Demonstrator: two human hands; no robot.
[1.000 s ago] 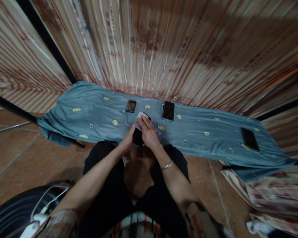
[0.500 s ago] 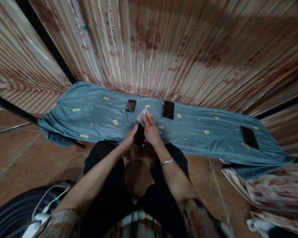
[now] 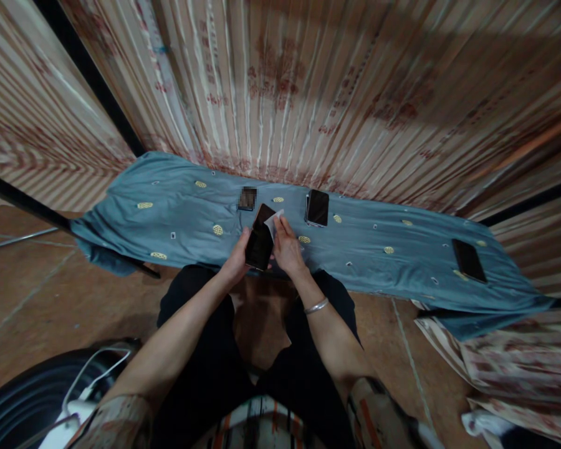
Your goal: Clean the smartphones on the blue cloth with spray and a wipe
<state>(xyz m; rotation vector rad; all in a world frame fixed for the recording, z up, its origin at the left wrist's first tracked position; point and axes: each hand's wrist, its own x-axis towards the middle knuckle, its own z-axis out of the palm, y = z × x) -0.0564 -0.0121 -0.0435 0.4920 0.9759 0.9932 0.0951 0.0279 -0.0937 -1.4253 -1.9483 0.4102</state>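
A dark smartphone [image 3: 260,242] is held by my left hand [image 3: 236,259], closed around its lower left edge with the thumb along the side. My right hand [image 3: 287,248] pinches a thin white wipe [image 3: 272,221] at the phone's upper right edge. The wipe covers part of the screen there. Beyond the phone, to the left, lies a small dark item [image 3: 247,197] that is blurred out. A stack of phones [image 3: 317,207], dark screen up, rests to the right of my right hand.
Blue cloth with yellow prints [image 3: 369,237] covers the narrow bench. Another dark phone [image 3: 469,259] lies near its right end. A striped curtain [image 3: 280,87] hangs behind, between black poles [image 3: 88,75]. A white power strip [image 3: 70,424] sits at lower left on a black coil [image 3: 9,393].
My right hand and the wipe have shifted to the phone's right edge, uncovering most of the screen. The phone now lies turned more to face me.
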